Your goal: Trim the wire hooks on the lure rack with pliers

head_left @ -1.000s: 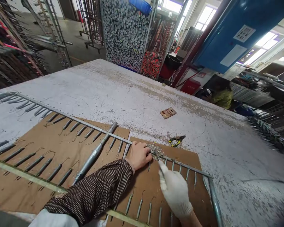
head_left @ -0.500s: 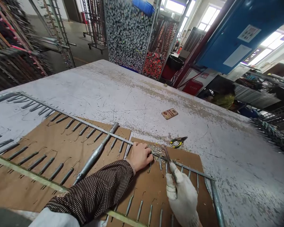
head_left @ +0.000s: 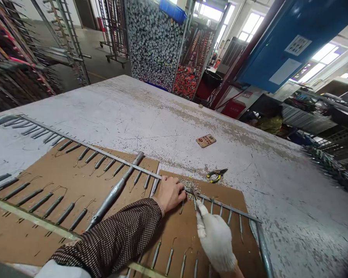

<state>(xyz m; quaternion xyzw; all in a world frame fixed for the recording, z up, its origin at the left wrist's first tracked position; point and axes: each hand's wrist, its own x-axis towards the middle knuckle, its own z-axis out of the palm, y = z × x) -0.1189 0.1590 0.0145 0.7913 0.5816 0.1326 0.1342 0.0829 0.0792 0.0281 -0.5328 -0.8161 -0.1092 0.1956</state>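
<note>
A long metal rack bar [head_left: 104, 153] with several grey hooked pins hanging from it lies across brown cardboard [head_left: 75, 185]. My bare left hand [head_left: 170, 192] presses down on the bar, fingers curled over it beside a small heap of metal chips [head_left: 188, 182]. My right hand [head_left: 216, 236], in a white glove, is closed round a thin metal tool [head_left: 194, 192] whose tip touches the bar just right of my left hand. A thicker grey rod [head_left: 116, 189] crosses the cardboard diagonally.
Yellow-handled pliers [head_left: 216, 174] and a small brown card [head_left: 205, 140] lie on the scratched white table [head_left: 150, 112]. Racks of hooks stand at the left and rear. Another person in a yellow top [head_left: 268, 122] is beyond the table's far right edge.
My gloved right hand swung the tool out to the right along the bar, then came back left to the spot beside my left hand. The left hand stayed on the bar.
</note>
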